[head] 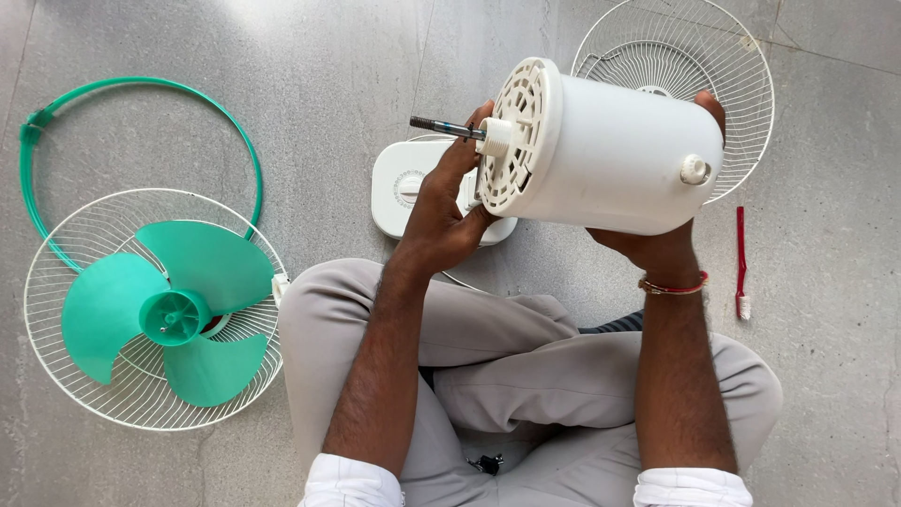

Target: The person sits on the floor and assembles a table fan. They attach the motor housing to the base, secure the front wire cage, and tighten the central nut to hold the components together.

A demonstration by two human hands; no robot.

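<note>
**Fan Motor Housing Held in Both Hands Above the Lap**

The white motor housing point(601, 155) was held off the floor, above the crossed legs, with its long axis running roughly left to right. The vented front face pointed left, and the metal shaft point(446, 127) projected further left from it.

The left hand point(446, 211) was at the front face, fingers closed about the small white nut point(496, 137) on the shaft. The right hand point(671, 239) was clamped on the housing, cupping its rear end from below. The left hand was therefore the nearer one to the shaft.

A small knob point(694, 170) sat on the housing's rear (one only).

Parts count on the floor:
- One white fan base point(399, 188), behind the housing.
- Two wire guards: one point(741, 75) at upper right, one point(66, 282) at left.
- One green blade point(169, 314) with three vanes, resting on the left guard.
- One green ring point(141, 84).
- One red brush point(740, 263), at right.
</note>
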